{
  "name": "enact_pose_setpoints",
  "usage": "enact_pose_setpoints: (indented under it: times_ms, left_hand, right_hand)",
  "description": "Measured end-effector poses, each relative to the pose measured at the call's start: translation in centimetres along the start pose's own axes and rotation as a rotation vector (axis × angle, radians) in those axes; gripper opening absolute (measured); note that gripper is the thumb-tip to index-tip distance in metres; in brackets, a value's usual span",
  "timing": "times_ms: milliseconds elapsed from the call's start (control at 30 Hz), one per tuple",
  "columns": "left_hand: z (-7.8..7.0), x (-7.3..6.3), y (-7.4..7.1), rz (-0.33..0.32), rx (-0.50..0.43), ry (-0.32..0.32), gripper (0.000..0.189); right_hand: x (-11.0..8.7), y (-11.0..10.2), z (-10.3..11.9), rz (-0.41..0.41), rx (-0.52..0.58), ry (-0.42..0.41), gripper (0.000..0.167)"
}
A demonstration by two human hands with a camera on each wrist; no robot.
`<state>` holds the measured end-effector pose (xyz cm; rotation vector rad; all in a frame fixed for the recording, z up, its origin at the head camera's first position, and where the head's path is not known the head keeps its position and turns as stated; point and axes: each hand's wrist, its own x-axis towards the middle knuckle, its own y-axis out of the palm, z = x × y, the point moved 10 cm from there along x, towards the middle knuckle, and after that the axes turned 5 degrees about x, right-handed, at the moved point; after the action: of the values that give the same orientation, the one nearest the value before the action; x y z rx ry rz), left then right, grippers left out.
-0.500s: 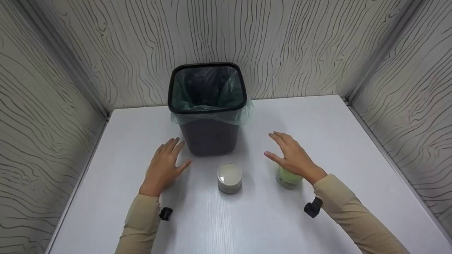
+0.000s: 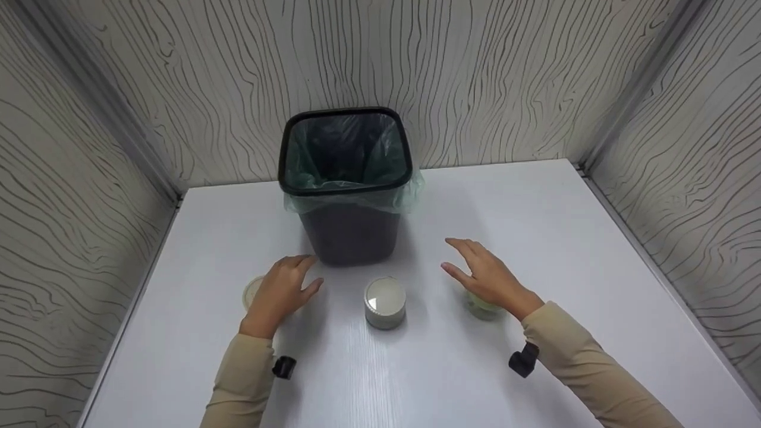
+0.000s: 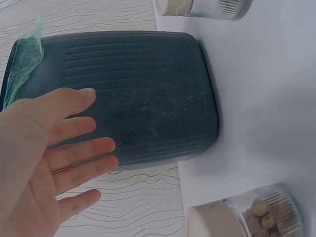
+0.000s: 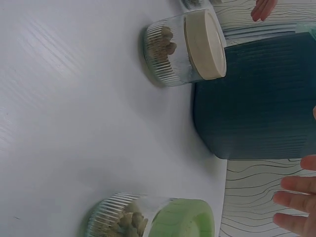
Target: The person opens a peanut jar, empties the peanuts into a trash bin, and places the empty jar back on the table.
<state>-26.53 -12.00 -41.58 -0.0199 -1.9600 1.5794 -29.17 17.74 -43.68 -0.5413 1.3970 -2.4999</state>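
Observation:
My left hand (image 2: 280, 292), fingers loosely bent, hovers in front of a dark bin (image 2: 351, 235), partly covering a cream-lidded jar (image 2: 252, 291). On the other side, my right hand (image 2: 490, 278) hangs over a green-lidded glass jar (image 2: 483, 309), fingers spread and thumb apart. Between the hands stands another jar with a cream lid (image 2: 385, 297). Brown lumps (image 4: 163, 45) show through that middle jar's ribbed glass in the right wrist view. The green-lidded jar (image 4: 182, 219) also contains brown lumps. Neither hand holds anything.
A pale green bag (image 2: 380, 202) lines the bin and folds over its black rim (image 2: 345, 191). The bin stands at the back of the white table (image 2: 368, 386). Patterned wall panels (image 2: 505, 77) enclose the back and both sides.
My left hand has drawn back slightly, and a cream lid now shows beside it. My right hand's fingertips have dropped a little nearer the table. The jars keep their places.

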Motion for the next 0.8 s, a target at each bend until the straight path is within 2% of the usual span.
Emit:
enact_pose_setpoints:
  times_ms: [267, 433, 633, 800]
  left_hand:
    - [-0.9, -0.2, 0.4, 0.01, -0.078, -0.004, 0.035]
    - [-1.4, -0.2, 0.7, 0.01, -0.104, 0.001, 0.033]
    - [-1.7, -0.4, 1.7, 0.063, -0.136, -0.023, 0.033]
    - [-2.5, -0.3, 2.1, 0.072, -0.14, -0.008, 0.032]
  right_hand:
    - [-0.4, 0.5, 1.2, -0.039, -0.051, -0.085, 0.042]
    - [-0.6, 1.2, 1.6, -0.02, -0.048, -0.109, 0.036]
    - [-0.7, 2.2, 2.3, 0.005, -0.022, -0.189, 0.029]
    - [-0.9, 2.8, 2.2, 0.009, -0.021, -0.186, 0.028]
